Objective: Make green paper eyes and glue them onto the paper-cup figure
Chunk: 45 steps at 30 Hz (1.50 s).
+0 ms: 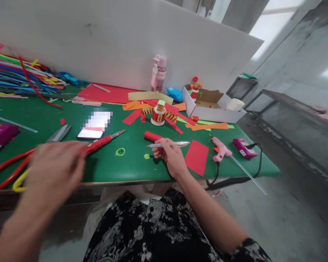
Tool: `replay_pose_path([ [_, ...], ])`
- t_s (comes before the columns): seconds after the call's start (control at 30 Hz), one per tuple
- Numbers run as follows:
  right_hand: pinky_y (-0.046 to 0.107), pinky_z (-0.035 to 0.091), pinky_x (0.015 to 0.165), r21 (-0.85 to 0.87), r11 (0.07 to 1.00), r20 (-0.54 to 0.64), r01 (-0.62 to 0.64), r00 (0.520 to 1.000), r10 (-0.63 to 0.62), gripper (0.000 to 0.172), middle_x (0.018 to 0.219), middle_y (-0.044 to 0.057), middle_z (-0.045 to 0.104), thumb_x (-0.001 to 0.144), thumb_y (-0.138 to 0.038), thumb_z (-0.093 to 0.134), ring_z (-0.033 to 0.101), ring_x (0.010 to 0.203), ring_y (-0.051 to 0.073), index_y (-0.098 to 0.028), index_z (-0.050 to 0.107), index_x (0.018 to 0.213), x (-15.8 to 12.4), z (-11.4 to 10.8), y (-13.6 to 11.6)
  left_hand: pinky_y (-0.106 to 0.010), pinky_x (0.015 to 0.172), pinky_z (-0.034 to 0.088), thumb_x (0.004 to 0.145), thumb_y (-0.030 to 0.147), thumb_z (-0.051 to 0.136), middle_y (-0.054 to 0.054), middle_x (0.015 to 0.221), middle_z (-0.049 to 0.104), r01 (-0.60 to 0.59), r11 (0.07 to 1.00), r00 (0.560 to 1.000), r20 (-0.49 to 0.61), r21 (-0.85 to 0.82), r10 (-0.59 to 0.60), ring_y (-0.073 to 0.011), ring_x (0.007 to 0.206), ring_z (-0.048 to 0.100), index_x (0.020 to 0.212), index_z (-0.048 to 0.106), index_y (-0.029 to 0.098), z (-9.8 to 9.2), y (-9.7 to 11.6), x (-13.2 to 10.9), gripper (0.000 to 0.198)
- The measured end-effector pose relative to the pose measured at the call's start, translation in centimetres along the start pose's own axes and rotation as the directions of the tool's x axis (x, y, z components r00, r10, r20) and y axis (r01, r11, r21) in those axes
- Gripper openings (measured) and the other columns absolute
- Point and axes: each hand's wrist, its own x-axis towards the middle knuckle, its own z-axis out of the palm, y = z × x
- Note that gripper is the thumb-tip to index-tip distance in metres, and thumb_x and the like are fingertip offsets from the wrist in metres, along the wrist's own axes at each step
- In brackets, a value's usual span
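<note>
My right hand (171, 156) rests on the green table (131, 163) near its front edge, fingers closed on a clear pen (169, 144) that lies almost level, tip pointing left. A small yellow-green paper disc (147, 156) lies just left of it, a red paper roll (152, 136) just beyond. My left hand (54, 171) is blurred by motion, hovering over the red handle of a pair of scissors (98, 143); its fingers cannot be read.
A red paper sheet (196, 157) and pink glue gun (220, 150) lie right of my right hand. A phone (90, 134), a second pair of scissors (58, 134), a paper craft figure (159, 113), paper strips, pipe cleaners (19, 74) and a white box (213, 109) lie farther back.
</note>
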Motion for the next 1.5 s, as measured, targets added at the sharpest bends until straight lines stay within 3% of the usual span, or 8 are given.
replay_pose_path([
  [0.03, 0.022, 0.045, 0.052, -0.041, 0.999, -0.016, 0.024, 1.0, -0.025, 0.037, 0.062, -0.001, 0.065, 0.073, -0.053, 0.073, 0.053, 0.051, 0.01, -0.019, 0.061, 0.08, 0.2, 0.2, 0.2, -0.051, 0.103, 0.043, 0.098, 0.038, 0.034, -0.006, 0.115, 0.071, -0.099, 0.995, 0.994, -0.033, 0.022, 0.1, -0.0282, 0.117, 0.057, 0.119, 0.064, 0.022, 1.2, 2.0, 0.2, 0.04],
  [0.1, 0.021, 0.04, 0.049, -0.154, 0.983, -0.055, 0.098, 0.993, -0.107, 0.03, 0.058, -0.004, 0.06, 0.072, -0.045, 0.074, 0.049, 0.049, 0.009, -0.02, 0.057, 0.077, 0.4, 0.4, 0.5, -0.046, 0.1, 0.045, 0.099, 0.033, 0.032, -0.01, 0.118, 0.069, -0.274, 0.962, 0.961, 0.027, -0.014, 0.274, -0.026, 0.111, 0.057, 0.12, 0.065, 0.018, 3.7, 5.2, 0.5, 0.041],
  [0.17, 0.021, 0.038, 0.049, -0.287, 0.942, -0.063, 0.174, 0.978, -0.2, 0.024, 0.059, -0.005, 0.058, 0.074, -0.039, 0.071, 0.048, 0.05, 0.009, -0.021, 0.056, 0.075, 0.2, 0.3, 0.5, -0.045, 0.093, 0.047, 0.1, 0.034, 0.035, -0.013, 0.12, 0.067, -0.334, 0.942, 0.939, 0.103, 0.032, 0.329, -0.0278, 0.109, 0.056, 0.125, 0.063, 0.017, 5.8, 7.1, 0.7, 0.041],
  [0.27, 0.023, 0.04, 0.054, -0.439, 0.871, -0.013, 0.222, 0.967, -0.253, 0.016, 0.062, -0.005, 0.056, 0.076, -0.034, 0.065, 0.05, 0.055, 0.011, -0.022, 0.056, 0.072, -0.3, 0.1, 0.4, -0.045, 0.086, 0.046, 0.098, 0.037, 0.041, -0.015, 0.116, 0.065, -0.346, 0.93, 0.932, 0.158, 0.122, 0.326, -0.0301, 0.104, 0.055, 0.129, 0.062, 0.02, 7.3, 7.9, 0.7, 0.041],
  [0.63, 0.023, 0.037, 0.052, -0.513, 0.837, -0.077, 0.191, 0.961, -0.266, 0.017, 0.06, -0.004, 0.054, 0.08, -0.038, 0.06, 0.046, 0.052, 0.011, -0.023, 0.056, 0.073, 0.3, 0.1, 0.6, -0.043, 0.083, 0.041, 0.1, 0.039, 0.04, -0.014, 0.115, 0.062, -0.369, 0.898, 0.926, 0.178, 0.238, 0.333, -0.0303, 0.102, 0.051, 0.126, 0.063, 0.023, 7.2, 8.1, 0.7, 0.039],
  [0.93, 0.024, 0.038, 0.053, -0.597, 0.775, 0.018, 0.207, 0.97, -0.244, 0.021, 0.057, -0.004, 0.053, 0.079, -0.04, 0.059, 0.047, 0.052, 0.012, -0.023, 0.053, 0.067, -0.1, 0.4, 0.2, -0.043, 0.08, 0.041, 0.1, 0.038, 0.039, -0.015, 0.112, 0.062, -0.392, 0.88, 0.918, 0.165, 0.268, 0.359, -0.0305, 0.1, 0.051, 0.128, 0.062, 0.02, 7.4, 8.1, 0.7, 0.041],
  [1.1, 0.024, 0.034, 0.05, -0.621, 0.751, 0.07, 0.226, 0.97, -0.234, 0.013, 0.054, -0.006, 0.047, 0.073, -0.031, 0.055, 0.042, 0.05, 0.011, -0.023, 0.049, 0.064, 0.0, 0.4, 0.4, -0.042, 0.08, 0.041, 0.1, 0.038, 0.039, -0.014, 0.111, 0.062, -0.388, 0.877, 0.921, 0.15, 0.283, 0.36, -0.0301, 0.1, 0.051, 0.128, 0.063, 0.02, 7.4, 8.1, 0.6, 0.041],
  [1.5, 0.025, 0.036, 0.052, -0.691, 0.684, 0.069, 0.234, 0.963, -0.26, 0.019, 0.054, -0.006, 0.046, 0.075, -0.036, 0.053, 0.044, 0.051, 0.012, -0.024, 0.046, 0.062, 0.0, 0.5, 0.3, -0.042, 0.076, 0.041, 0.099, 0.037, 0.043, -0.013, 0.109, 0.063, -0.404, 0.869, 0.914, 0.086, 0.287, 0.396, -0.0303, 0.098, 0.053, 0.124, 0.065, 0.019, 7.6, 7.9, 0.6, 0.038],
])
